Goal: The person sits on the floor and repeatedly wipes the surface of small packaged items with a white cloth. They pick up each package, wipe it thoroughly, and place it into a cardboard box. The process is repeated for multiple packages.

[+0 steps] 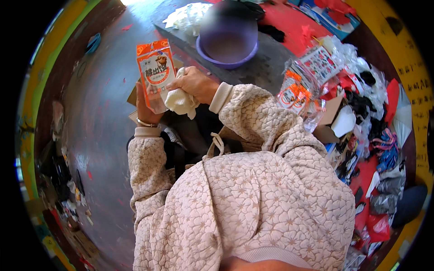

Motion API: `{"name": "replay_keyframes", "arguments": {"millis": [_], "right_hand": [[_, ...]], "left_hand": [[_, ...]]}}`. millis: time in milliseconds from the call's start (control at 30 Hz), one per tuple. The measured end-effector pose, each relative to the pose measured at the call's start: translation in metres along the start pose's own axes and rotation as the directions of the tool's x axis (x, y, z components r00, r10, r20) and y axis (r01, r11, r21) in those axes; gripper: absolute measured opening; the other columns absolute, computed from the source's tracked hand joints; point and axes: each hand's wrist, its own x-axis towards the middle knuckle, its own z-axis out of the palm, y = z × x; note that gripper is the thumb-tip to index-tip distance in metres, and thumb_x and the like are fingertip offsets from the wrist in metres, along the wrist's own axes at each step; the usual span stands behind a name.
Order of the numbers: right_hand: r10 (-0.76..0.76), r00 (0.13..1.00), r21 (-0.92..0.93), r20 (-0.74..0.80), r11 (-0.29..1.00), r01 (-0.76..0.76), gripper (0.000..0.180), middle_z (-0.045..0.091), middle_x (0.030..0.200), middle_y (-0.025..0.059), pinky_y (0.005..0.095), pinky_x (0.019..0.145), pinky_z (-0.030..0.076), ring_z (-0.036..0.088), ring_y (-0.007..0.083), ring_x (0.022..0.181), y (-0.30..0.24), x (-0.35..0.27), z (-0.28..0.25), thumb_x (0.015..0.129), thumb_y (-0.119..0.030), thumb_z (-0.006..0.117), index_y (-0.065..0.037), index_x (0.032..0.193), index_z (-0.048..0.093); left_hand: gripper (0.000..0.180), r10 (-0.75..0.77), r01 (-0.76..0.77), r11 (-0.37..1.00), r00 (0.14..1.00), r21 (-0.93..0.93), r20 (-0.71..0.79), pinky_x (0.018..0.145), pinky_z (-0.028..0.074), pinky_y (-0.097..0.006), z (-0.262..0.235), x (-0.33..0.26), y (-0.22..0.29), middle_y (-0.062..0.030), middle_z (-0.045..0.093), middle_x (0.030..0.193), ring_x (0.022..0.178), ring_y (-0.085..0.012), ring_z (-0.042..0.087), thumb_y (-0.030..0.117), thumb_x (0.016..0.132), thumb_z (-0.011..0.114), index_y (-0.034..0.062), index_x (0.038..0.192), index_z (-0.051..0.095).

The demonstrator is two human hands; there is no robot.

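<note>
Head view: left hand (143, 108) fingers pinch an orange-and-clear snack pouch (156, 73) upright, far left of the chest. Right hand (195, 83) fingers press a white cloth (181, 102) against the pouch's right edge; purple basin (228, 43) beyond.

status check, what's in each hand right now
Left hand shut on orange-and-clear pouch, held upright. Right hand shut on white cloth, pressed against the pouch. Purple basin beyond, apart; nothing in the way.
</note>
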Motion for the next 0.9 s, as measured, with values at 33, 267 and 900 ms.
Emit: {"name": "replay_keyframes", "arguments": {"millis": [33, 267, 900], "right_hand": [[0.032, 0.999, -0.170, 0.026, 0.985, -0.027, 0.020, 0.062, 0.080, 0.0109, 0.0285, 0.061, 0.048, 0.060, 0.0163, 0.068, -0.003, 0.005, 0.013, 0.074, -0.010, 0.065, 0.004, 0.087, 0.060], [0.246, 0.958, 0.355, 0.147, 0.891, -0.283, 0.026, 0.058, 0.088, 0.0089, 0.0363, 0.073, 0.051, 0.059, 0.0202, 0.079, 0.037, 0.073, 0.007, 0.091, -0.021, 0.045, 0.001, 0.103, 0.050], [-0.345, 0.614, -0.676, 0.710, -0.092, 0.731, 0.044, 0.043, 0.129, 0.0072, 0.0435, 0.102, 0.020, 0.034, 0.0212, 0.124, 0.034, 0.093, 0.047, 0.088, -0.035, 0.042, -0.011, 0.124, 0.045]], "left_hand": [[0.058, 0.039, -0.038, 0.996, 0.999, 0.082, -0.002, 0.100, 0.031, -0.042, -0.006, -0.002, 0.008, -0.0180, 0.035, 0.132, 0.120, -0.0298, 0.037, 0.039, 0.090, 0.037, -0.0006, 0.130, 0.028], [0.048, 0.110, -0.138, 0.978, 0.979, -0.159, -0.171, 0.094, 0.039, -0.048, -0.074, 0.001, 0.031, -0.0219, 0.042, 0.125, 0.112, -0.0354, 0.046, 0.016, 0.087, 0.037, -0.0041, 0.129, 0.024], [0.053, 0.117, -0.197, 0.956, 0.935, -0.216, -0.334, 0.089, 0.043, -0.040, -0.080, 0.007, 0.038, -0.0114, 0.050, 0.116, 0.106, -0.0251, 0.050, 0.047, 0.088, 0.039, 0.0065, 0.123, 0.039]]}}
